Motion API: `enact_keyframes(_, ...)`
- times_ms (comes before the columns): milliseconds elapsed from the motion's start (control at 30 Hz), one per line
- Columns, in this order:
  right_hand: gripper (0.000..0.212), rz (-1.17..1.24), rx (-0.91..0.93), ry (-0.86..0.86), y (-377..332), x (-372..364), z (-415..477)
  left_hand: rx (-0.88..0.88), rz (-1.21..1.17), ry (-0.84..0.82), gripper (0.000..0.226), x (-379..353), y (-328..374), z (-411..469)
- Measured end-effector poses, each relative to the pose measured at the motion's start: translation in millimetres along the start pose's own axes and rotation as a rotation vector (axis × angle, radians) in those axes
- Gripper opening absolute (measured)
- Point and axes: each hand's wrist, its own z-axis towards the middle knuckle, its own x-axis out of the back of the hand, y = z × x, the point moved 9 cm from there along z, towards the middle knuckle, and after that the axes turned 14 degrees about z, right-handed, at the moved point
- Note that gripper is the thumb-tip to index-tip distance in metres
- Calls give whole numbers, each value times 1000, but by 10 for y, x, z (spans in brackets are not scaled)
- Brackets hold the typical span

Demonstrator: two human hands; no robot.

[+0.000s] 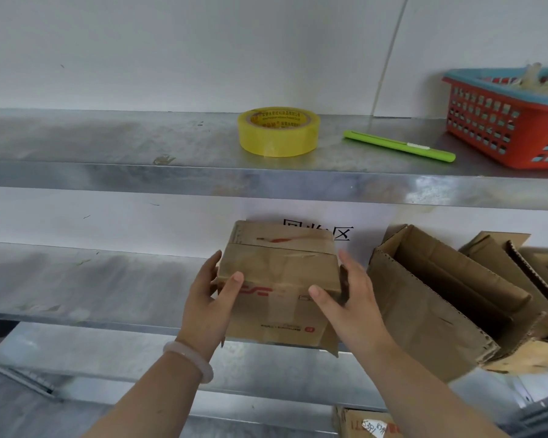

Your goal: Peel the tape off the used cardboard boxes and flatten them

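At the front edge of the lower shelf [92, 279], the box [279, 273] is held squarely between the hands. The left hand [211, 298] clasps its left side and the right hand [355, 298] its right, each thumb laid on the near face, neither hand nearer than the other. The box is closed. Its tape [282, 245] runs left to right along the top seam, just beyond the thumbs, so peeling probably means freeing one hand to pick at a seam end. Open boxes [424, 311] stand just beside it on the right.
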Motion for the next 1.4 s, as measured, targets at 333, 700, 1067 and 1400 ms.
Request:
enact_keyframes(333,65,84,-58,-138,2,-6,-27,-52,50,11,42,15,121,103)
enact_keyframes(700,27,44,-82,35,107,101,36,-656,767,178,48,-43,730,76)
enact_keyframes(1067,16,-82,-22,41,106,229,11,-904,1187,15,43,-764,822,-97)
enact_keyframes(1400,14,75,-257,-5,348,263,40,-939,1262,63,39,-906,809,-129)
